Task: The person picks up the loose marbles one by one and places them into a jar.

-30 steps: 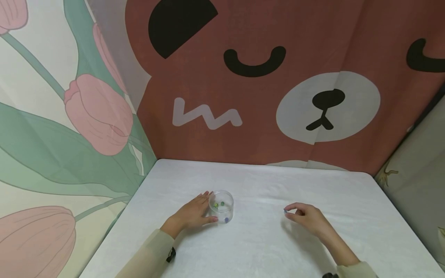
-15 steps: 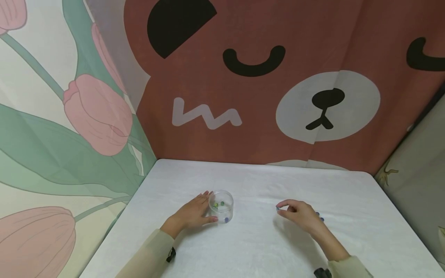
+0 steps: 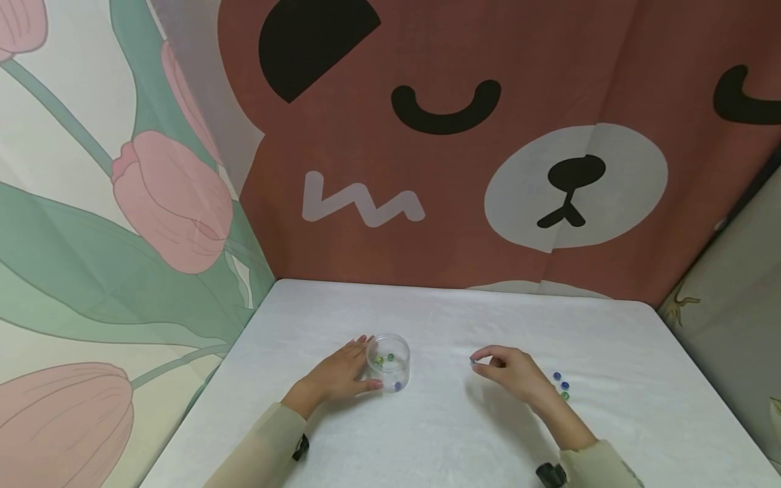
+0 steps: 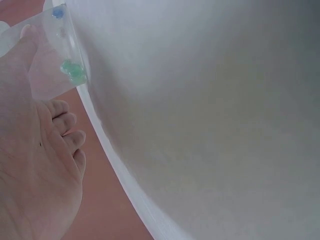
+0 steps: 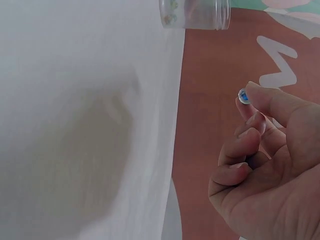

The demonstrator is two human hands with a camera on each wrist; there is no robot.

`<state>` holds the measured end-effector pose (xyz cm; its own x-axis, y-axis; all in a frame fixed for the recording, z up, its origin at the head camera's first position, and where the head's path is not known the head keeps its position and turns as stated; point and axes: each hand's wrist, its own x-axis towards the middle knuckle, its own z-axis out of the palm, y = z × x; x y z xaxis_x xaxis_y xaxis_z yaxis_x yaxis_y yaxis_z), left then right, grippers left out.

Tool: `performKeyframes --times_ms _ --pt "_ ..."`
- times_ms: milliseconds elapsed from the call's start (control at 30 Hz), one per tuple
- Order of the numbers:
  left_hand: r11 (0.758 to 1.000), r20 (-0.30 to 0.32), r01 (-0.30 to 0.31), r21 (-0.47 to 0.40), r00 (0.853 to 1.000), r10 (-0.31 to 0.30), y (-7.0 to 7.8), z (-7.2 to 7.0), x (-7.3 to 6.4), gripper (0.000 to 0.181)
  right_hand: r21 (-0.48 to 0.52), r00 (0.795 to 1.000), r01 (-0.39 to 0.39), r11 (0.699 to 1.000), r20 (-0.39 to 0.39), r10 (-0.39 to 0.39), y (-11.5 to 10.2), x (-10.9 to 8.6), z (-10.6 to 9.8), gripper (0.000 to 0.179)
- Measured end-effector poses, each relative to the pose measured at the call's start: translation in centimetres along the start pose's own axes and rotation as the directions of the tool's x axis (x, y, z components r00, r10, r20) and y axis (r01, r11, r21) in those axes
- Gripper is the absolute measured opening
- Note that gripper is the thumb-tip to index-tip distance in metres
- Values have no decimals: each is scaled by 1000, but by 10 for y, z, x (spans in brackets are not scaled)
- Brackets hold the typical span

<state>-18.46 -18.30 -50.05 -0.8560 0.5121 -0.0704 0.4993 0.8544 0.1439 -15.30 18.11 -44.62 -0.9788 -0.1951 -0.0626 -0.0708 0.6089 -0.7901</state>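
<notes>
Blue and shiny, one bead (image 5: pixel 243 96) is sitting pinched between thumb and fingertip of the right hand (image 3: pixel 511 374); at its nine o'clock, the left hand (image 3: pixel 337 375) is cupping a clear jar (image 3: pixel 404 372) containing more beads (image 3: pixel 390 357), with three loose beads (image 3: pixel 565 385) lying at three o'clock

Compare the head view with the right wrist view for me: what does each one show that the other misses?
Only the head view shows two blue marbles and a green marble loose near the right forearm, the back of the left hand at the clear jar, and the backdrop bear's muzzle.

Only the right wrist view shows the palm side of the right hand.

Both show that hand pinching a blue marble, the jar with green inside, the white table and the backdrop's zigzag.
</notes>
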Motion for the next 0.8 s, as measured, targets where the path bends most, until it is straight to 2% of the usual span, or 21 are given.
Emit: performKeyframes --times_ms 300,600,800 --pt "1000 -4 11 -2 1000 -11 0 1 0 98 14 1000 16 1000 15 -16 -9 4 7 21" --pt "1000 -4 7 -7 1000 -7 0 1 0 98 10 1000 -9 1000 -6 9 -25 15 21 15" --pt "1000 -6 8 -6 1000 -8 0 1 0 99 36 999 37 999 19 -38 -29 18 28 15"
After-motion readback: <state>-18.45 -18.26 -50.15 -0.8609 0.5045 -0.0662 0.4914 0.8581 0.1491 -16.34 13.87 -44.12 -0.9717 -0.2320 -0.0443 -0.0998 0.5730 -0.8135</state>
